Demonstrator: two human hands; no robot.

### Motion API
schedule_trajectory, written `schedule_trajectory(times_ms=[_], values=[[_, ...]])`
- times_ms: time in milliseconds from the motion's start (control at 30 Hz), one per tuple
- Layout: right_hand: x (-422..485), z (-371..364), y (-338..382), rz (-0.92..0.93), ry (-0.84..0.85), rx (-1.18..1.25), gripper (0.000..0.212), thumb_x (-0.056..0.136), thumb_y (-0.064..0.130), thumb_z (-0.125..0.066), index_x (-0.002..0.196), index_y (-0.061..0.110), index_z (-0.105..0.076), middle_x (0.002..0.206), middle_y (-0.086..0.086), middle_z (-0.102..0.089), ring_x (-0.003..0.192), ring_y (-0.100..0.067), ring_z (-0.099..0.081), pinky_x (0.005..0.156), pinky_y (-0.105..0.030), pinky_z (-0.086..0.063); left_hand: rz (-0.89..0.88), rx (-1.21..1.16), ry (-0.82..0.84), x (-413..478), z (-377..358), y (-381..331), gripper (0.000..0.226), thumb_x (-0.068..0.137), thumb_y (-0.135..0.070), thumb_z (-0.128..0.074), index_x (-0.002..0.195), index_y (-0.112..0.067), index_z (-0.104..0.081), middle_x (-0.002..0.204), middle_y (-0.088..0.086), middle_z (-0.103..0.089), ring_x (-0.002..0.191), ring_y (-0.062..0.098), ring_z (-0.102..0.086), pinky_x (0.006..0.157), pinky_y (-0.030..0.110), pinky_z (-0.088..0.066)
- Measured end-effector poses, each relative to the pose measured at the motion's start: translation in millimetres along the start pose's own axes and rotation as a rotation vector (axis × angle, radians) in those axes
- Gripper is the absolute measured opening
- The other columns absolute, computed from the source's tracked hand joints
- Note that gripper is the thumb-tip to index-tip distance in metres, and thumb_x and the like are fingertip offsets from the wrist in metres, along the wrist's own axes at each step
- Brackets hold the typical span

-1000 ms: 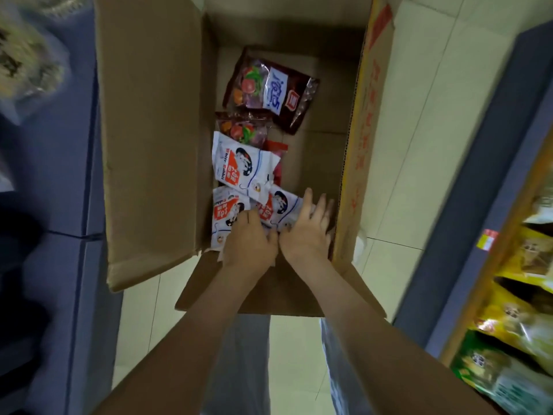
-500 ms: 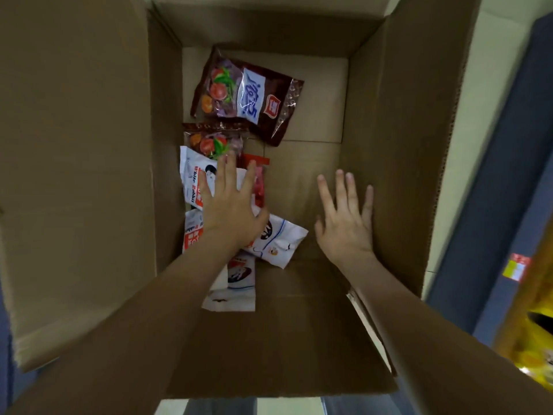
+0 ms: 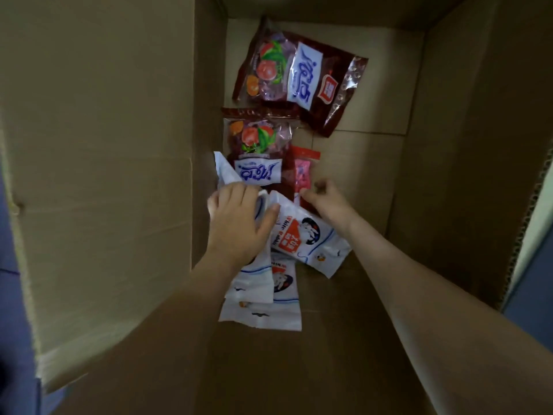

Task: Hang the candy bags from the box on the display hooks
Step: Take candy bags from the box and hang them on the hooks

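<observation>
**A:** What is the biggest thing here?

**B:** The box (image 3: pixel 104 175). We look right down into it. All the candy bags lie on its floor, along the left wall.

**A:** Which bags?

**B:** A big dark bag (image 3: pixel 299 76) sits at the far edge. A second dark bag (image 3: pixel 257 154) is just in front of it. The white bags (image 3: pixel 308 238) are nearest to us.

**A:** What are the hands doing?

**B:** The left hand (image 3: pixel 239 226) was lying flat on the white bags a moment ago. Now its fingers are curled round them and it grips them.

**A:** And the other one?

**B:** The right hand (image 3: pixel 326 202) was open over by the right wall. Now it has come across, right beside the small red bag (image 3: pixel 303 172). Its fingers are bent, but I can't tell if it holds anything.

**A:** What does that mean for the job?

**B:** I think the picking up has begun. Every bag is in the box, so none hangs on a hook yet. No hooks show here.
</observation>
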State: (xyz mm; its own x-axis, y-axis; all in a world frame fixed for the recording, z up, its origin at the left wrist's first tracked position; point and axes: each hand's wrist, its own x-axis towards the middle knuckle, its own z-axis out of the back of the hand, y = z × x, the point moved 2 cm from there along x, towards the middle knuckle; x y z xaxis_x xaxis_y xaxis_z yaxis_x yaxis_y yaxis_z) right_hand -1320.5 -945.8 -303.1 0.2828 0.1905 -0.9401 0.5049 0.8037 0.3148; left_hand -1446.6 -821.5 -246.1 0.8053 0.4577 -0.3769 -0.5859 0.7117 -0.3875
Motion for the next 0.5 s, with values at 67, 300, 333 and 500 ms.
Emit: schedule_trajectory(times_ms=[67,300,333,500], values=[[3.6,-8.7,0.0,0.017,0.021,0.056,0.046,0.089,0.025,-0.064,0.126,0.012,-0.04,0.114,-0.005,-0.059,0.102,-0.02,-0.058,0.09,-0.034,-0.046,-0.034,-0.047,0.01,-18.0,-8.6,5.3,0.043,0.093,-0.045,-0.039,0.104,-0.007,-0.058,0.103,0.011,-0.056,0.102,0.029,-0.049,0.088,0.043,-0.04],[-15.0,-12.6,10.1,0.154,-0.132,0.241,0.026,0.087,0.002,-0.06,0.109,0.015,-0.06,0.099,-0.003,-0.067,0.098,-0.022,-0.064,0.092,-0.036,-0.05,0.066,-0.162,0.114,-31.3,-5.7,2.2,0.057,0.092,-0.053,-0.032,0.107,-0.005,-0.058,0.109,0.013,-0.056,0.112,0.03,-0.047,0.097,0.046,-0.039],[-25.0,-7.2,14.8,0.173,-0.193,0.24,0.023,0.089,0.004,-0.058,0.107,0.018,-0.06,0.096,0.0,-0.067,0.097,-0.02,-0.064,0.093,-0.039,-0.05,0.093,-0.186,0.16,-28.3,1.5,-1.3,0.063,0.089,-0.058,-0.029,0.112,-0.006,-0.058,0.114,0.013,-0.056,0.117,0.03,-0.046,0.099,0.047,-0.037],[-100.4,35.8,49.7,0.281,-0.398,0.072,0.02,0.091,0.013,-0.055,0.084,0.031,-0.057,0.089,0.006,-0.066,0.089,-0.016,-0.065,0.08,-0.039,-0.056,0.141,-0.221,0.193,-19.5,67.2,-35.0,0.066,0.092,-0.046,-0.048,0.149,-0.02,-0.027,0.153,0.01,-0.028,0.143,0.026,-0.018,0.116,0.043,-0.017]])
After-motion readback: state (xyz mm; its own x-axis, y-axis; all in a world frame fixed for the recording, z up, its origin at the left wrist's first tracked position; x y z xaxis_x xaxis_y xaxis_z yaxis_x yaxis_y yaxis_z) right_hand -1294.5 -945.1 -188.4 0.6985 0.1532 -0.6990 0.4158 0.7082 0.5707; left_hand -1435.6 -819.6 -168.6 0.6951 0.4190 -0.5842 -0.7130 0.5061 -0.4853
